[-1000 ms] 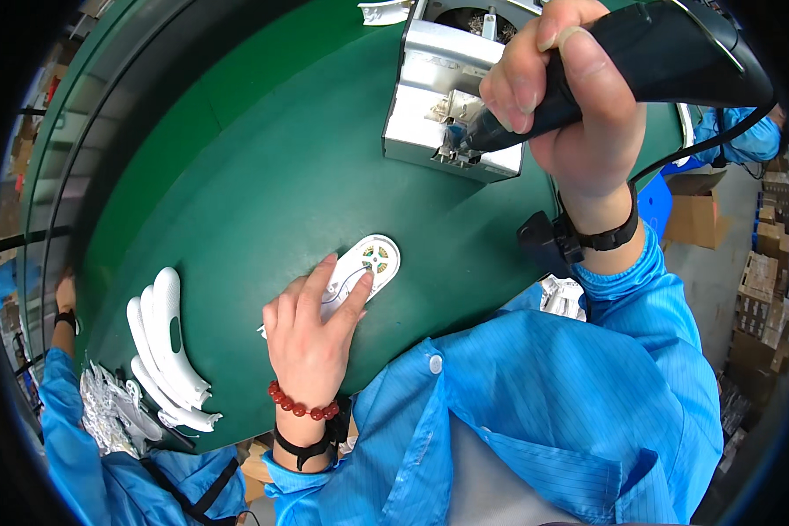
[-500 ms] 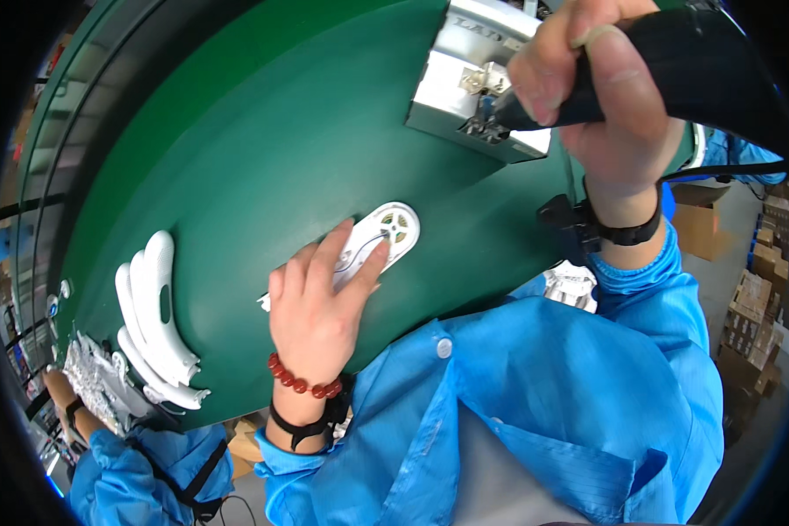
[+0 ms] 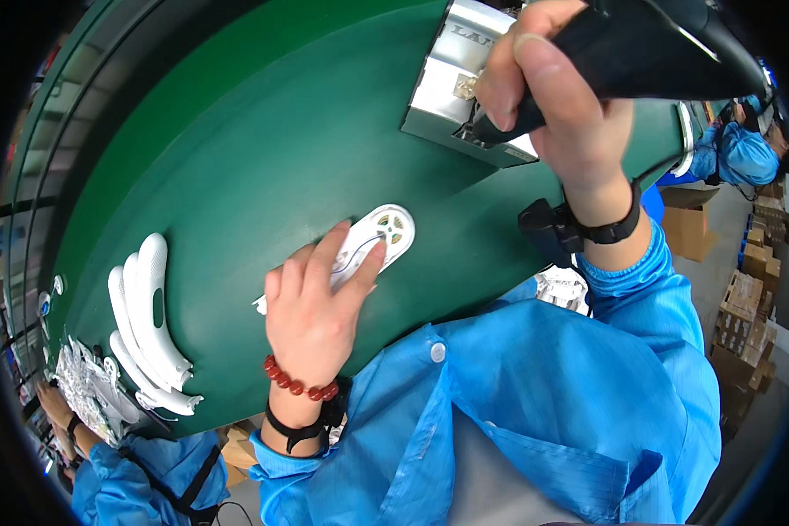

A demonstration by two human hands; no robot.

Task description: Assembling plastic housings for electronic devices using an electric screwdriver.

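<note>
A white elongated plastic housing (image 3: 401, 230) lies on the green table, with a round slotted end and a thin dark wire along its inside. My left hand (image 3: 311, 307) grips its sides, thumb and fingers curled over it, so its nearer part is hidden. In my right hand (image 3: 561, 105) is a black electric screwdriver (image 3: 657, 53), held tilted with its tip low and to the left. That tip is at the front of a silver metal box (image 3: 443, 83), probably a screw feeder; the hand covers much of the box, and any screw on the bit is too small to see.
Several curved white plastic handles (image 3: 153, 316) are stacked at the left of the green table (image 3: 237, 175). Beyond them is a pile of small white parts (image 3: 88, 386) beside a co-worker's hand (image 3: 54, 405). Another person in blue (image 3: 745, 153) is at the far right, near cardboard boxes (image 3: 688, 230).
My right hand and the screwdriver have moved left and slightly down, staying at the box's front. The left hand still holds the housing. The whole view has shifted slightly.
</note>
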